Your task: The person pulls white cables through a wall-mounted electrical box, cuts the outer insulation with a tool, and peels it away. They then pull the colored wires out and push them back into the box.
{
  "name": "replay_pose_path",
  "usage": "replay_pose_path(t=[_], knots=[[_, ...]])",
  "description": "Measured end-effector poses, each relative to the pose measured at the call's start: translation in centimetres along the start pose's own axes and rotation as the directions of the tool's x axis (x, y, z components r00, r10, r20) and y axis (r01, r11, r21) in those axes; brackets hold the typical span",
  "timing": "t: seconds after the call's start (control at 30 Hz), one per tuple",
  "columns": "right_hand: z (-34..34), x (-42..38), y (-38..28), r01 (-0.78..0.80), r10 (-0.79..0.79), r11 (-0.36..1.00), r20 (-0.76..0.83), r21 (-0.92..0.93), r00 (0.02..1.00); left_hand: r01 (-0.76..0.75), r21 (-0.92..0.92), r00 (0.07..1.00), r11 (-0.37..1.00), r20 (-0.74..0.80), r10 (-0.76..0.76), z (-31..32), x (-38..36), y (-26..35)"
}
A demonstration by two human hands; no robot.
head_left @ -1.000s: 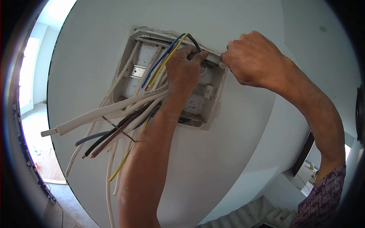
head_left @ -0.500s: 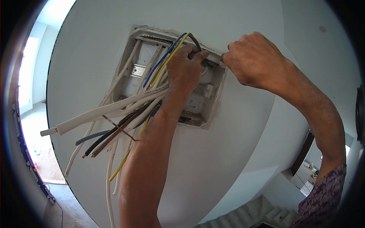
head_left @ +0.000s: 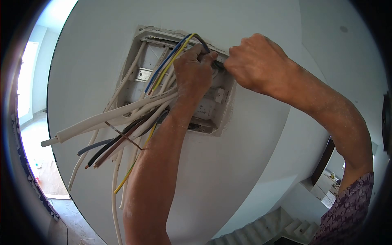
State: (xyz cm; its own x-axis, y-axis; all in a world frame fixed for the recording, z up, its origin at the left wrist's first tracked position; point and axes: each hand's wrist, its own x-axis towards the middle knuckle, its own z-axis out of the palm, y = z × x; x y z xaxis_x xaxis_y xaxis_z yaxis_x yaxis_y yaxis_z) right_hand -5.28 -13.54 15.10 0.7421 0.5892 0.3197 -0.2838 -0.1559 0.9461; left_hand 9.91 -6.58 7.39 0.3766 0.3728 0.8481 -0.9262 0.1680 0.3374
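Observation:
A plastic electrical box (head_left: 228, 87) is recessed in the wall, with many cables coming out of it. My left hand (head_left: 191, 73) is closed at its upper part, thumb and fingers pinching electrical wires. A blue wire (head_left: 166, 64), a yellow-green wire (head_left: 163, 74) and a dark wire (head_left: 203, 42) loop over its fingertips. My right hand (head_left: 255, 63) is a closed fist at the box's upper right corner; its fingertips, and what they hold, are hidden. Thick white cables (head_left: 102, 119) and cut black wires (head_left: 107, 151) fan out below left, beside my left forearm.
Pale wall (head_left: 232, 171) surrounds the box. A bright opening (head_left: 30, 77) lies past the wall's left edge. Stairs (head_left: 257, 228) descend at the lower right. Loose white cables (head_left: 115, 196) hang below the box.
My right fist has moved slightly left, closer to my left hand; the pale piece seen at its fingers is now hidden. The left hand keeps its grip. The view has shifted slightly.

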Motion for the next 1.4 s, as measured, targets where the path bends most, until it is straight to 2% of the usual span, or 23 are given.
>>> replay_pose_path(t=[0.07, 0.13, 0.27, 0.33, 0.47, 0.57, 0.63, 0.7, 0.77, 0.83, 0.87, 0.9, 0.93, 0.97, 1.0, 1.03, 1.07, 1.13, 1.17, 1.23, 1.27, 1.33, 1.4], knots=[[-0.6, 0.0, -0.3, 0.005, -0.005, 1.0, -0.012, -0.002, 1.0, -0.003, 0.008, 1.0, 1.0, 0.002, 0.003, 0.0, 0.0, 0.0], [-1.2, -0.2, -0.5, 0.009, -0.007, 1.0, 0.085, -0.015, 0.996, -0.011, 0.023, 1.0, 1.0, 0.002, 0.011, -0.1, -0.1, 0.3], [-0.9, 0.3, -0.8, -0.04, 0.038, 0.999, 0.083, 0.016, 0.996, -0.029, 0.046, 0.999, 0.999, -0.028, 0.031, -0.1, -0.2, 0.4], [-0.2, 0.4, -0.7, 0.0, 0.001, 1.0, -0.062, 0.026, 0.998, -0.058, 0.057, 0.998, 0.997, -0.033, 0.06, -0.1, -0.3, 0.4], [-0.4, -0.1, -0.4, 0.036, -0.037, 0.999, -0.024, -0.027, 0.999, -0.073, 0.024, 0.997, 0.997, -0.033, 0.074, -0.1, -0.7, 1.1], [-0.7, -0.4, -0.5, 0.041, -0.039, 0.999, -0.097, 0.017, 0.995, -0.076, 0.049, 0.996, 0.996, -0.036, 0.078, -0.2, -0.6, 1.3], [-0.7, -0.4, -0.9, 0.012, -0.013, 1.0, -0.061, -0.023, 0.998, -0.076, 0.083, 0.996, 0.994, -0.037, 0.079, -0.4, -0.7, 0.9], [-0.3, 0.1, -1.1, 0.019, -0.02, 0.999, -0.023, -0.043, 1.0, -0.141, 0.092, 0.988, 0.986, -0.051, 0.146, -0.2, -0.6, 0.6], [0.4, 0.1, -1.0, 0.03, -0.029, 0.997, 0.017, -0.074, 0.999, -0.084, 0.05, 0.996, 0.995, -0.03, 0.086, -0.4, -0.8, 0.9], [1.9, -0.4, -0.3, 0.126, -0.144, 0.989, -0.306, -0.08, 0.941, -0.021, -0.001, 1.0, 1.0, -0.022, 0.021, 0.0, 0.1, 0.7], [2.3, -0.5, 0.3, 0.147, -0.163, 0.986, -0.29, -0.074, 0.943, -0.222, 0.169, 0.965, 0.96, -0.103, 0.241, 0.3, 1.1, -0.2], [2.9, -0.6, 0.8, 0.177, -0.152, 0.984, -0.387, 0.029, 0.909, -0.372, 0.353, 0.891, 0.858, -0.124, 0.437, 0.5, 0.4, -1.8], [2.8, -1.0, 1.0, 0.199, -0.116, 0.972, -0.48, 0.126, 0.87, -0.162, 0.173, 0.987, 0.971, 0.017, 0.162, -0.4, -0.4, 0.2], [1.2, -1.3, 1.3, 0.194, -0.113, 0.972, -0.468, 0.129, 0.876, -0.159, 0.164, 0.987, 0.974, 0.025, 0.157, -0.2, -0.9, 0.0], [-0.7, -1.3, 2.0, 0.184, -0.159, 0.977, -0.214, 0.103, 0.964, -0.106, 0.065, 0.994, 0.992, 0.028, 0.104, -0.1, -0.7, 0.1], [-1.9, -1.3, 2.3, 0.182, -0.186, 0.98, 0.051, 0.075, 0.981, -0.053, -0.03, 0.998, 0.998, 0.033, 0.054, -0.1, -0.4, 0.2], [-1.7, -1.8, 2.1, 0.179, -0.182, 0.982, 0.043, 0.068, 0.982, -0.043, -0.03, 0.998, 0.999, 0.036, 0.044, -0.3, -0.2, 0.1], [-0.3, -3.9, 1.6, -0.026, 0.04, 0.995, -0.157, 0.092, 0.987, -0.008, -0.024, 0.998, 1.0, 0.068, 0.01, -0.9, 0.0, 0.3], [-0.2, -4.7, 2.0, -0.031, 0.047, 0.995, -0.167, 0.099, 0.985, 0.04, -0.022, 0.994, 0.999, 0.107, -0.037, -1.1, -0.2, 0.6], [0.1, -6.7, 3.1, -0.118, 0.125, 0.974, -0.026, 0.191, 0.992, 0.064, -0.037, 0.988, 0.997, 0.147, -0.058, -1.4, -0.7, 1.3], [0.5, -7.8, 3.2, -0.131, 0.14, 0.972, -0.033, 0.198, 0.99, 0.097, -0.062, 0.979, 0.993, 0.184, -0.084, -1.6, -0.8, 1.7], [1.3, -10.3, 2.9, 0.014, 0.101, 0.943, -0.328, 0.332, 0.939, 0.089, -0.083, 0.972, 0.993, 0.226, -0.068, -1.5, -0.5, 1.0], [1.5, -12.6, 2.6, -0.026, 0.154, 0.912, -0.283, 0.408, 0.947, 0.085, -0.096, 0.961, 0.992, 0.269, -0.056, -1.4, -0.5, 0.6]])
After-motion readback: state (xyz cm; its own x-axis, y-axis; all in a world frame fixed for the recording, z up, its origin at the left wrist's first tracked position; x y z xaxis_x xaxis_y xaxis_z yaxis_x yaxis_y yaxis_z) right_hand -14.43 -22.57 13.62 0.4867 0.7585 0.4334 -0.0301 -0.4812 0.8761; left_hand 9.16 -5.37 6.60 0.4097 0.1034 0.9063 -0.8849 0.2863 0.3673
